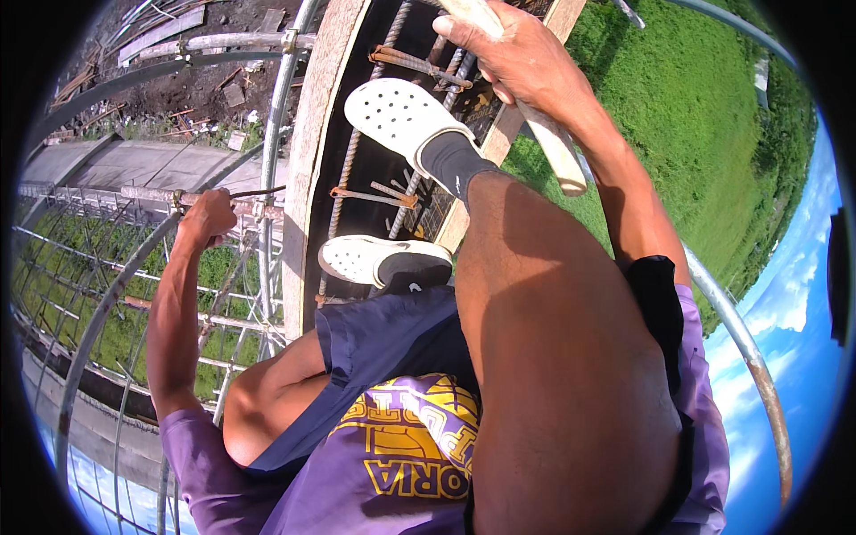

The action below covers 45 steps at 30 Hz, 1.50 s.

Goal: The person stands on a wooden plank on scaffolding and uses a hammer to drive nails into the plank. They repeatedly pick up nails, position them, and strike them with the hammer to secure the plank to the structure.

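My right hand (528,62) is wrapped around a pale wooden handle (560,153), held slanting over the edge of a timber form; its upper end runs out of view. Out to the left, my left hand (209,217) is closed, with a thin dark rod (259,191) sticking out from it toward the form. A rusty scaffold pipe (147,193) passes at that hand; I cannot tell whether the fingers touch it. Between the hands, my feet in white clogs (392,111) stand among ribbed steel bars (346,192) and stirrups (370,196) inside the form.
A long timber board (308,169) edges the form on the left, another timber (502,134) on the right. Steel scaffold pipes (276,107) rise at left, and one curved in view (744,339) at right. Far below lie grass (678,152) and scattered wood scraps (165,36).
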### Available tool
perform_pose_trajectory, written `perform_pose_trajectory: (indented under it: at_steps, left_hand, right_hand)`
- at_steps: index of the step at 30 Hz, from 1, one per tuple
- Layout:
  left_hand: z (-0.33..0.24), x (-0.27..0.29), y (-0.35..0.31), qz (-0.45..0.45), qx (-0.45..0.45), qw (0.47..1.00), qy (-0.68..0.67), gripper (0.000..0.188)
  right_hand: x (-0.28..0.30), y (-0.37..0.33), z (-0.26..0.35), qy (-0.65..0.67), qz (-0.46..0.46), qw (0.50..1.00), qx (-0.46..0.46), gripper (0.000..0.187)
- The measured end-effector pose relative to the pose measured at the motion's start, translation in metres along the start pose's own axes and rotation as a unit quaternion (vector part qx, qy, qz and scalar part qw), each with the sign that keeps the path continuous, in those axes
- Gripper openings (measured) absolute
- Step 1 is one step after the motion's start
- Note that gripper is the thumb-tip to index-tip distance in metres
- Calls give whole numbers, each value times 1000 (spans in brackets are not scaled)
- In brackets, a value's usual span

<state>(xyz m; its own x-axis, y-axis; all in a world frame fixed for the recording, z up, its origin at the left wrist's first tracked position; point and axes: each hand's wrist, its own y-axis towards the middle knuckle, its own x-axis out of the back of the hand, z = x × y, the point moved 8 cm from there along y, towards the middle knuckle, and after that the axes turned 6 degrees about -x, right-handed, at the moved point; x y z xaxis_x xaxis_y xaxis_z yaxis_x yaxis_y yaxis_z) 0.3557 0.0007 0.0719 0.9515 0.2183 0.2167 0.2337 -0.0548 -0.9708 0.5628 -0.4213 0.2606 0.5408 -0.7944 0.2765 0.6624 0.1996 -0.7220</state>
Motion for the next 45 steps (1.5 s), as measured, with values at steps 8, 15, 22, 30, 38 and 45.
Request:
perform_pose_trajectory:
  at_steps: [8,15,22,30,38,45]
  left_hand:
    - [111,-99,16,-179,13,980,83,41]
    - [114,-204,-5,-328,-8,944,35,29]
    - [88,-226,-6,-102,4,936,-338,17]
    - [49,-62,10,167,78,920,-345,19]
    - [69,-124,-12,-181,-78,979,-49,23]
    - [122,-228,14,-227,30,957,-177,29]
  right_hand:
    - [17,-9,-17,-72,-46,996,-26,36]
    - [16,-1,-27,-57,-72,995,27,40]
    - [7,8,-22,-60,-72,994,56,41]
    - [-13,12,-6,-33,-50,994,94,43]
    - [-12,33,-29,-6,-58,993,105,46]
    - [-33,78,-12,-78,-13,996,-35,31]
